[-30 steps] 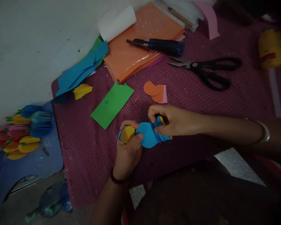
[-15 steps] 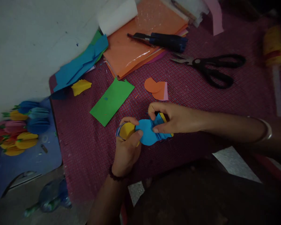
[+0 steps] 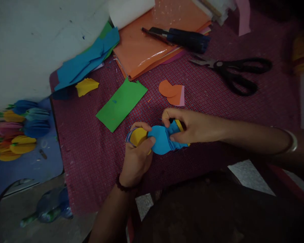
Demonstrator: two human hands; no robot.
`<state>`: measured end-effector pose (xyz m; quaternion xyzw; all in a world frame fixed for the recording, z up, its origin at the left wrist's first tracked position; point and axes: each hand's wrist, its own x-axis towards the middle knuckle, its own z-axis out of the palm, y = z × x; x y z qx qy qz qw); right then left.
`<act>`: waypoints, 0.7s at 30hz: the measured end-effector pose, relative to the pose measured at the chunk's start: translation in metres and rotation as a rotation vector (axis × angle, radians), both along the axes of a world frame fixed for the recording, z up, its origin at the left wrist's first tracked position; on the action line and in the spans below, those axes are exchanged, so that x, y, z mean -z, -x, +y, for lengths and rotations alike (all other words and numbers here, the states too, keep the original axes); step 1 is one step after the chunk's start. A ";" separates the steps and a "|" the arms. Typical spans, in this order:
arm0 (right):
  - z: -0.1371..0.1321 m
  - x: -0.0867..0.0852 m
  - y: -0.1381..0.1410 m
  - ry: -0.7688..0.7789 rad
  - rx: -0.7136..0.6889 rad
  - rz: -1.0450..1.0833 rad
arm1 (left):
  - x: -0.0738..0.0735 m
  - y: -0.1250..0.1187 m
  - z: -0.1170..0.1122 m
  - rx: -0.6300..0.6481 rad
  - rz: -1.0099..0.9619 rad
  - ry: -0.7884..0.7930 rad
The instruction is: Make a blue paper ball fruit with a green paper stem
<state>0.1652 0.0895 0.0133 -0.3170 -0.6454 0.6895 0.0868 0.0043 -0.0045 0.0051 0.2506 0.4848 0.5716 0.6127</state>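
My left hand (image 3: 136, 153) is closed round a small stack of round paper pieces with a yellow circle (image 3: 138, 136) on top. My right hand (image 3: 190, 126) pinches a fanned stack of folded paper circles, its top blue leaf (image 3: 160, 139) spread toward my left hand. A yellow edge shows under my right fingers. Both stacks meet over a red checked cloth (image 3: 96, 162).
On the cloth lie a green paper strip (image 3: 121, 104), orange half-circles (image 3: 171, 92), black scissors (image 3: 233, 72), a dark cutter (image 3: 182, 37) on an orange paper stack (image 3: 152, 44), blue scraps (image 3: 86, 62) and a yellow scrap (image 3: 86, 86). Finished paper flowers (image 3: 17, 130) lie at left on a blue sheet.
The view has shifted slightly. My hands stay together on the paper stacks, and my right fingers have closed a little more over the folded leaves.
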 end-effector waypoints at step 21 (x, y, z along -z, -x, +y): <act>-0.002 0.010 0.001 0.011 0.157 0.253 | 0.016 -0.003 0.004 0.079 0.238 0.046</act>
